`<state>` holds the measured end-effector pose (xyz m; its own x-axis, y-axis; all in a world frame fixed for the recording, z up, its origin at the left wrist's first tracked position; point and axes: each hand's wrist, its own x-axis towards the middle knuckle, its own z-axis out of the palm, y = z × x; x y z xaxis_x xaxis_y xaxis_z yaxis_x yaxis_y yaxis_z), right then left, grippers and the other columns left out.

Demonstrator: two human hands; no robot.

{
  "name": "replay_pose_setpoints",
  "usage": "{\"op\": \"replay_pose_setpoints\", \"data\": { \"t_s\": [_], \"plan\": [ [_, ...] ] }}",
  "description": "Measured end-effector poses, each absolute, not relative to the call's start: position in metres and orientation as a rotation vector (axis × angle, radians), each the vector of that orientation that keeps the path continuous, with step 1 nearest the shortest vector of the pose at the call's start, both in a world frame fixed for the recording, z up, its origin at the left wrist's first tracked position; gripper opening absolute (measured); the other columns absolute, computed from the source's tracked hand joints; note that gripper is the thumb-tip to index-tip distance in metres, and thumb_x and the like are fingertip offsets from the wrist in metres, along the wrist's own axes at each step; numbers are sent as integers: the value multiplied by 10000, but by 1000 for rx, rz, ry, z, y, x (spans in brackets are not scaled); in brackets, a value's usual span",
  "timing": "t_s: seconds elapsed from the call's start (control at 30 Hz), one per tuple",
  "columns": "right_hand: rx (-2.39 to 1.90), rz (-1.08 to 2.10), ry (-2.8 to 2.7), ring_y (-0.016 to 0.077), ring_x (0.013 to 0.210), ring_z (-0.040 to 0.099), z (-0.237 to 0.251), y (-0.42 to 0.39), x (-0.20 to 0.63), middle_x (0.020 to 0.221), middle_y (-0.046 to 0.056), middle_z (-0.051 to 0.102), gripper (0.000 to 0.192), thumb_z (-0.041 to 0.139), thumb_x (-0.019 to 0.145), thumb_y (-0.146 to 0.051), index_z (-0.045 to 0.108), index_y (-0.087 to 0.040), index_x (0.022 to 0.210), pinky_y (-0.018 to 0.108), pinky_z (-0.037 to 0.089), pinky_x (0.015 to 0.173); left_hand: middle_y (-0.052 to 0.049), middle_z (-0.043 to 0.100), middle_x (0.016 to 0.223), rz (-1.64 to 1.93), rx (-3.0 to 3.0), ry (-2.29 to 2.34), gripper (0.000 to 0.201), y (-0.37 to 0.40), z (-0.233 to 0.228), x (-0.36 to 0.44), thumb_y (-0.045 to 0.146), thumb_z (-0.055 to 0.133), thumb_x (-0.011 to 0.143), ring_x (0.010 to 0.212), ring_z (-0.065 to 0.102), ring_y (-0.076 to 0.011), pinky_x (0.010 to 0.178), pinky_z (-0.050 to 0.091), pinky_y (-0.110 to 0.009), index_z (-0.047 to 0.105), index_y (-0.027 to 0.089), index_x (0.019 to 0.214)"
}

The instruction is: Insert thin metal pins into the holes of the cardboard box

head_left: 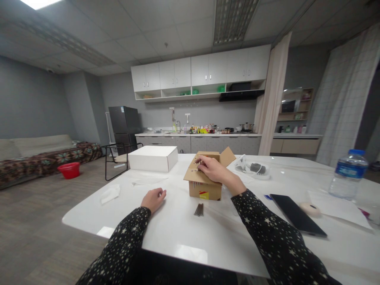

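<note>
A small brown cardboard box (206, 189) with open flaps stands on the white table (184, 237). My right hand (215, 169) lies on its near flap, fingertips pinching something small at the flap's edge, where several thin nails poke through. My left hand (153, 199) rests on the table left of the box, fingers loosely curled, holding nothing. A small bundle of dark nails (199, 209) lies on the table just in front of the box.
A closed white box (153, 158) sits at the far left of the table. A black phone (297, 214), a tape roll (309, 208), paper and a water bottle (346, 174) are to the right. A white bag (252, 168) lies behind the box. Crumpled tissue (110, 193) lies left.
</note>
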<state>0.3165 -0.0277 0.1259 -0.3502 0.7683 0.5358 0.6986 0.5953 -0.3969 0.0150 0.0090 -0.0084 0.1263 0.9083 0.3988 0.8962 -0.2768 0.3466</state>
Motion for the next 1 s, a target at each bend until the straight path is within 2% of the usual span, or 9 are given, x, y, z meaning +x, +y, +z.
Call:
{"op": "replay_pose_setpoints", "data": {
  "t_s": [0.63, 0.8, 1.0],
  "plan": [
    [-1242, 109, -2135, 220, 985, 606, 126, -27, 318, 1091, 117, 677, 233, 463, 954, -225, 588, -184, 1146, 304, 411, 841, -23, 579, 618, 849, 2344, 1884, 379, 6, -6, 17, 448, 390, 876, 629, 513, -173, 637, 336, -276, 524, 215, 608],
    [-1234, 91, -2119, 227, 1013, 599, 126, -30, 317, 1104, 128, 671, 292, 476, 942, -201, 561, -176, 1220, 308, 407, 861, -21, 585, 615, 834, 2344, 1894, 381, 6, -5, 17, 439, 396, 880, 626, 520, -171, 627, 335, -273, 537, 213, 609],
    [-1199, 114, -2087, 204, 883, 618, 125, -30, 311, 961, 88, 685, 416, 508, 910, -166, 459, -176, 1323, 280, 411, 791, -23, 581, 620, 841, 2339, 1891, 379, 4, -4, 18, 444, 386, 876, 638, 526, -174, 642, 342, -275, 535, 213, 616]
  ]
}}
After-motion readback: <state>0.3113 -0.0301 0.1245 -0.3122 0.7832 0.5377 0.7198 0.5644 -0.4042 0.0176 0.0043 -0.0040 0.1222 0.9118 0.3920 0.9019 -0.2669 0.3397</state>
